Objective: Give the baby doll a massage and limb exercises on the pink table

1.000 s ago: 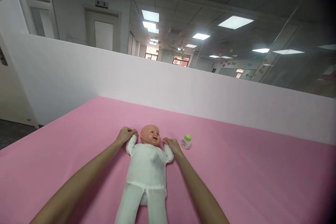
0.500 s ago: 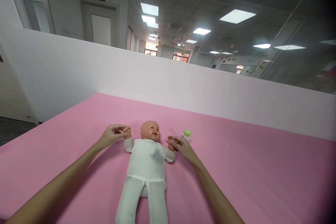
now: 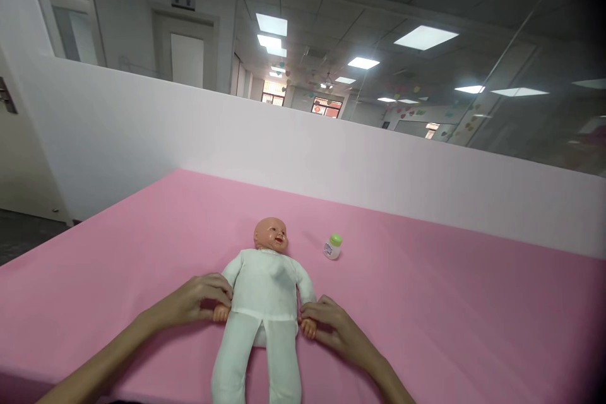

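Observation:
A baby doll in a white top and trousers lies on its back on the pink table, its head toward the far wall. My left hand is closed around the doll's forearm on the left, near the wrist. On the other side, my right hand grips the doll's other wrist between thumb and fingers. Both doll arms lie down along its body, and the small doll hands stick out below my fingers. The lower ends of its legs run out of the frame.
A small clear jar with a green lid stands on the table, right of the doll's head. A low white wall borders the far side, with glass above it. At the far left is a door.
Both my hands have brought the doll's arms down from beside its head to its hips. The jar, partly hidden before by my right hand, now shows fully.

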Demonstrator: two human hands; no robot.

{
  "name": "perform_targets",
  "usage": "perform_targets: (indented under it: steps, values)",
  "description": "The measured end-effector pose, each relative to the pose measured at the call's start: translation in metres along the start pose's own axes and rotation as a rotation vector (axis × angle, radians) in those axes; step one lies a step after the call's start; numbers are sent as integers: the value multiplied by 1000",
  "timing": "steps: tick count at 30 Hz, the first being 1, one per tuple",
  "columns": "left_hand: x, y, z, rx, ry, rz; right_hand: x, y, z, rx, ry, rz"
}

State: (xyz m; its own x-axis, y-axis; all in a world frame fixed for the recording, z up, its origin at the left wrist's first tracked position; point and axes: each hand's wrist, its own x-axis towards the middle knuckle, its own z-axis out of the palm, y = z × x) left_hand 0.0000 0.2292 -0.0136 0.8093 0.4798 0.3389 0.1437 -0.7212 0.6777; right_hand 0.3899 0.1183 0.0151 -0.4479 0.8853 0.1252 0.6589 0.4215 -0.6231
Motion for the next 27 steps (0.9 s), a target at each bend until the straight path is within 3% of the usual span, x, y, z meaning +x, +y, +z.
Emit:
perform_targets:
  steps: [4,8,12,17,21,23,27]
  values:
    - [20,1,-16,-170,102,-88,22,11,-12,127,167,8]
    - [63,-14,-28,-314,438,-241,73,28,-28,326,429,122]
    - [108,-46,-31,-477,673,-349,125,58,-38,486,520,306]
    - [133,-94,-25,-490,676,-620,158,91,-27,667,524,599]
    - [135,-118,-21,-426,583,-872,166,101,-14,713,524,700]
    - [134,-118,-21,-427,563,-881,166,101,-14,711,515,704]
    - [124,-100,-34,-518,618,-651,154,92,-25,655,478,554]
